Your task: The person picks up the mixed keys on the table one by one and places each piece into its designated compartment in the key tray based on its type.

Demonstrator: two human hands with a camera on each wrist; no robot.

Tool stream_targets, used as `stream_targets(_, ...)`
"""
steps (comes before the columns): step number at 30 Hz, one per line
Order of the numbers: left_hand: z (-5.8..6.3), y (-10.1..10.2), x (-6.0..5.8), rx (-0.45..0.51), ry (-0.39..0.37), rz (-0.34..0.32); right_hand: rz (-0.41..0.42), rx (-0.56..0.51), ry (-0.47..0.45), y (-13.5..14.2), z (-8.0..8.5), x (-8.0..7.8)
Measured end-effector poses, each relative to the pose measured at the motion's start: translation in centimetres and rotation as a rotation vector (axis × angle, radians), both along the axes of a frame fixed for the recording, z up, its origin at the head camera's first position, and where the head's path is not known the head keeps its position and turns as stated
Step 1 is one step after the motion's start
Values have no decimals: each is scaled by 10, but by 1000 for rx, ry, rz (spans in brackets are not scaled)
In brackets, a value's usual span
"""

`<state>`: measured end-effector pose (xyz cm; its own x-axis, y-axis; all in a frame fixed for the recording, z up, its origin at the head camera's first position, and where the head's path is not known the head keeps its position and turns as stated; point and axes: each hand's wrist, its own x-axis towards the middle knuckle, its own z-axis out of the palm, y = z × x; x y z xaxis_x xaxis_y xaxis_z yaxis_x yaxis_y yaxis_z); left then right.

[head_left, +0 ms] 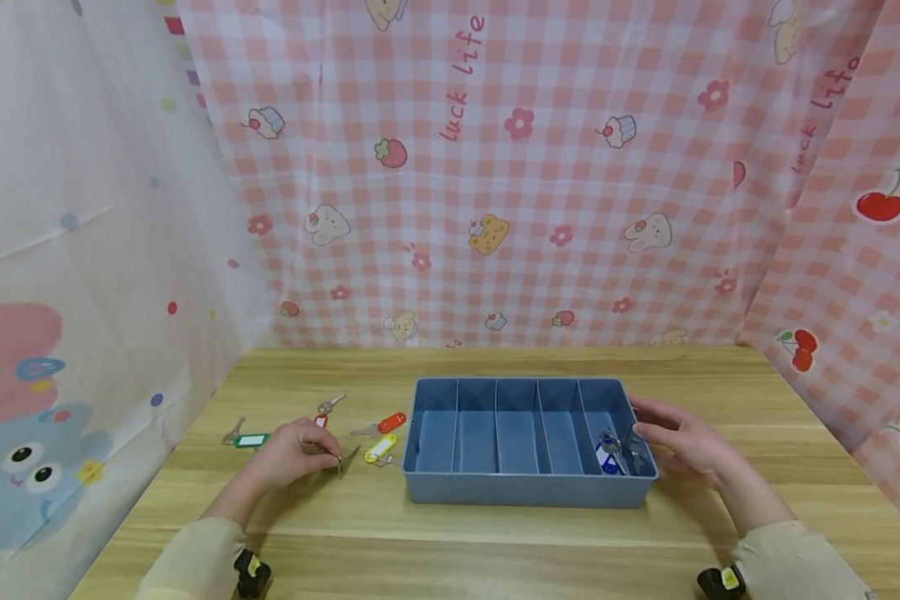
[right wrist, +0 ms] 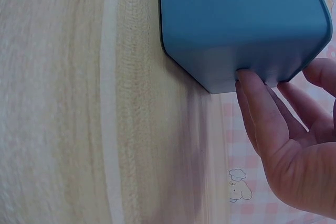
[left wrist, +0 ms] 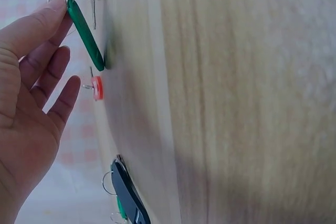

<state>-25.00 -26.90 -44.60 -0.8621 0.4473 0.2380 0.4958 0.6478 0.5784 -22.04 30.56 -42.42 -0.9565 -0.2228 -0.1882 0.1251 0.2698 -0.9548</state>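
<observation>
My left hand [head_left: 296, 454] pinches a key ring between thumb and index finger, with a key and a green key tag [left wrist: 85, 35] hanging from it close over the table. The other fingers are loosely bent. My right hand [head_left: 682, 437] grips the right end wall of a blue-grey divided box [head_left: 528, 489], thumb at the rim and fingers against the outside. In the box's rightmost compartment lie keys with a blue tag [head_left: 609, 461]. Left of the box are keys with a yellow tag [head_left: 380, 448] and a red-orange tag [head_left: 392, 422].
Further left lie a green-tagged key [head_left: 252, 441] and a red-tagged key [head_left: 332, 404], partly behind my left hand. A dark tag [left wrist: 128, 192] with a ring shows low in the left wrist view. Patterned cloth [head_left: 495, 183] hangs behind the wooden table [head_left: 435, 550].
</observation>
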Motion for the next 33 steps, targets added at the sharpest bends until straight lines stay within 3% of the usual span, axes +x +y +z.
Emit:
stream_targets(8, 2, -1, 0, 19, -8, 20, -11, 8, 13, -1, -1, 1)
stream_targets(24, 14, 4, 1, 19, -75, 128, 3, -11, 9, 0, -3, 0)
stream_targets(33, 19, 8, 1, 33, -63, 161, -1, -16, 1, -1, 1, 0)
